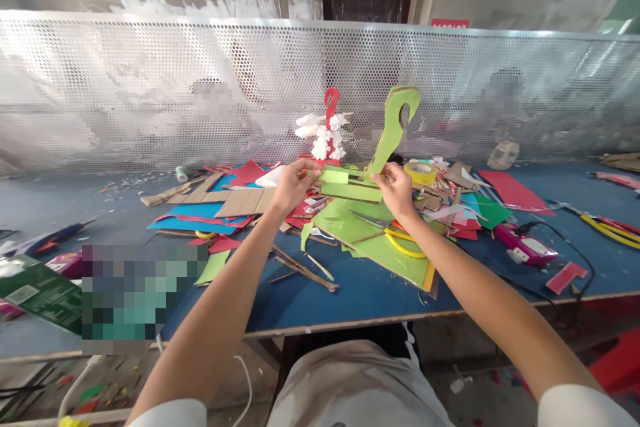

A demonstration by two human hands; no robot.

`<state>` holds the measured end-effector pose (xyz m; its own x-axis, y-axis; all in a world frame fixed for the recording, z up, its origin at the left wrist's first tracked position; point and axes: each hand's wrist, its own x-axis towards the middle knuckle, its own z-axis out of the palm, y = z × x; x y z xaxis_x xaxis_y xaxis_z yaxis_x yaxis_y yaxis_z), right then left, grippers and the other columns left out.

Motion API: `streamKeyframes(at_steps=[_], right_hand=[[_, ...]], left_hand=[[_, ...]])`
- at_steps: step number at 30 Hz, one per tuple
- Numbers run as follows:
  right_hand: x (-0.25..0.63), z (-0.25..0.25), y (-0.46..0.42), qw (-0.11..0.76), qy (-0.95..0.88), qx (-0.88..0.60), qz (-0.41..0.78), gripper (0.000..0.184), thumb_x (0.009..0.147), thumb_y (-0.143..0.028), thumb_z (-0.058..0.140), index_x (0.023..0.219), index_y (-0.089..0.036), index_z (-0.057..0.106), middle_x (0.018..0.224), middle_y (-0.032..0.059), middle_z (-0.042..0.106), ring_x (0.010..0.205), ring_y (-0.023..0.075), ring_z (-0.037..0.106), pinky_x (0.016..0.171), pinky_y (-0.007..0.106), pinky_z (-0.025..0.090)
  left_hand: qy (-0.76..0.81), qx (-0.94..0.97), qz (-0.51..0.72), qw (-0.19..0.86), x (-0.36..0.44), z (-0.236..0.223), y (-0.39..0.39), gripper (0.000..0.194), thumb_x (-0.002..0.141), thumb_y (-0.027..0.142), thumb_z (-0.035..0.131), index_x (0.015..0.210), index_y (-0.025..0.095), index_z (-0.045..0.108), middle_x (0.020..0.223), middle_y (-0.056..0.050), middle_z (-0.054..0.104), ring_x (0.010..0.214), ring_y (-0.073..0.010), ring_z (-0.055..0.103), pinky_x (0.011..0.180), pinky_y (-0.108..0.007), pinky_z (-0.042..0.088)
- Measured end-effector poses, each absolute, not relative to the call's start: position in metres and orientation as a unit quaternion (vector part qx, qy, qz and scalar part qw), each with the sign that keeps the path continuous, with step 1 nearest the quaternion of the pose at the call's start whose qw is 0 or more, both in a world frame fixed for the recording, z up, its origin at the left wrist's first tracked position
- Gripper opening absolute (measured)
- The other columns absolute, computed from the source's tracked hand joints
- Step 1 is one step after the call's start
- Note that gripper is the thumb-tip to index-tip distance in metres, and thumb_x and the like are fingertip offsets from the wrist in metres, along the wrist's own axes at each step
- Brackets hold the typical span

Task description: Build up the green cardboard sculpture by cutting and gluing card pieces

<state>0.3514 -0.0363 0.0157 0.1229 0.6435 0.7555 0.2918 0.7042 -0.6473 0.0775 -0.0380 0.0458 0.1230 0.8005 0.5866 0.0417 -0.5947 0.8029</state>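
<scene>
Between my two hands, above the table, is a light-green paper-covered cardboard piece with a flat base [353, 192] and a tall hooked upright [389, 130] curving to the right at its top. My left hand [297, 185] pinches the left end of the base. My right hand [397, 188] grips its right end, close to the foot of the upright. Below lie green paper sheets [360, 221] and scissors with yellow and orange handles [406, 244]. Behind stands a red hooked piece [331, 101] with white flower-like bits [323, 140] on it.
A perforated metal screen [150, 93] closes off the table's back. Yellow tape [420, 172], cardboard strips [245, 202], twigs [305, 269] and red paper [515, 191] clutter the blue table [280, 307]. To the right lie a purple device [525, 245] with a black cable and yellow-handled pliers [607, 230].
</scene>
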Motion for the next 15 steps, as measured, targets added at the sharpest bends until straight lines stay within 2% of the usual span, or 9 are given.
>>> streamKeyframes(at_steps=[3,7,10,13,15], right_hand=[[0.342,0.026,-0.017,0.653,-0.627,-0.385,0.181,0.05,0.086,-0.067,0.073,0.104,-0.02,0.069,0.109,0.0135,0.077,0.103,0.029,0.072,0.094,0.041,0.057],[0.322,0.043,0.023,0.627,-0.62,-0.409,0.236,0.036,0.086,-0.052,0.075,0.103,-0.02,0.07,0.113,0.0127,0.078,0.106,0.028,0.071,0.096,0.041,0.058],[0.3,0.05,0.055,0.601,-0.612,-0.421,0.295,0.025,0.086,-0.041,0.075,0.097,-0.019,0.069,0.108,0.0115,0.079,0.101,0.0261,0.071,0.093,0.04,0.058],[0.279,0.05,0.081,0.574,-0.618,-0.425,0.329,0.019,0.085,-0.034,0.076,0.093,-0.019,0.069,0.102,0.0098,0.079,0.095,0.0245,0.071,0.091,0.039,0.057],[0.268,0.048,0.096,0.561,-0.631,-0.424,0.327,0.018,0.084,-0.033,0.076,0.091,-0.018,0.069,0.096,0.008,0.079,0.092,0.0234,0.071,0.088,0.037,0.058]], left_hand=[[0.25,0.706,0.583,0.315,0.078,0.048,-0.042,0.037,0.077,0.042,0.086,0.099,0.019,0.067,0.097,-0.005,0.071,0.088,-0.0194,0.071,0.081,-0.035,0.061],[0.21,0.735,0.57,0.303,0.077,0.048,-0.048,0.036,0.078,0.033,0.083,0.107,0.02,0.067,0.09,-0.005,0.073,0.102,-0.0264,0.074,0.089,-0.04,0.06],[0.194,0.738,0.567,0.31,0.077,0.048,-0.053,0.037,0.085,0.039,0.077,0.114,0.02,0.066,0.088,-0.005,0.075,0.106,-0.0285,0.075,0.096,-0.045,0.058],[0.214,0.727,0.575,0.308,0.08,0.046,-0.052,0.039,0.095,0.047,0.07,0.121,0.02,0.062,0.085,-0.006,0.076,0.103,-0.0275,0.077,0.094,-0.044,0.059],[0.227,0.725,0.579,0.296,0.083,0.042,-0.046,0.045,0.093,0.047,0.074,0.126,0.021,0.058,0.095,-0.008,0.077,0.105,-0.0263,0.076,0.096,-0.043,0.06]])
